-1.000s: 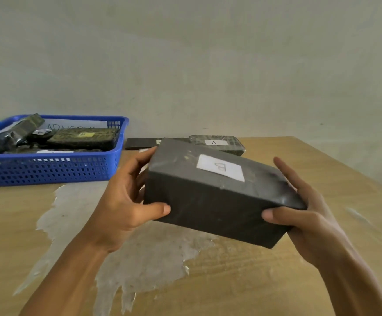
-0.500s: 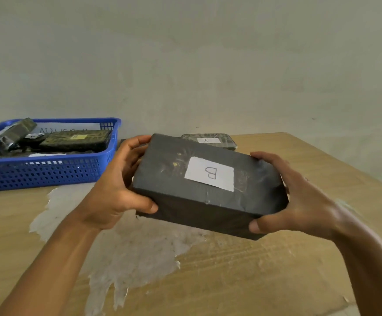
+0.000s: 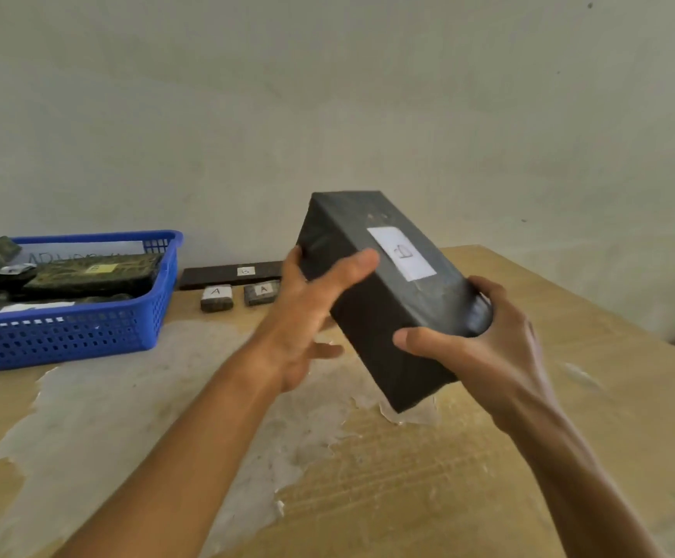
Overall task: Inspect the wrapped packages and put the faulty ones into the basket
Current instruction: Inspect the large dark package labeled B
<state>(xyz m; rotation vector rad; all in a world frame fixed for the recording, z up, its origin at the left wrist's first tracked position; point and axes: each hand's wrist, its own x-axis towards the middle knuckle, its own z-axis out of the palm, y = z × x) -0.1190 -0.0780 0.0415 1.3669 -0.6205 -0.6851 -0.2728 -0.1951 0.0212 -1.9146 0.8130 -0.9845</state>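
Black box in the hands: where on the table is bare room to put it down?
Bare wood lies right of the black box, up to the table edge, and in front, between the forearms. Crowded: the blue basket at far left, and the two small packages and dark strip by the wall.

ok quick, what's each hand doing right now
left hand: holds the black package, thumb across its side
right hand: grips the same package's near end
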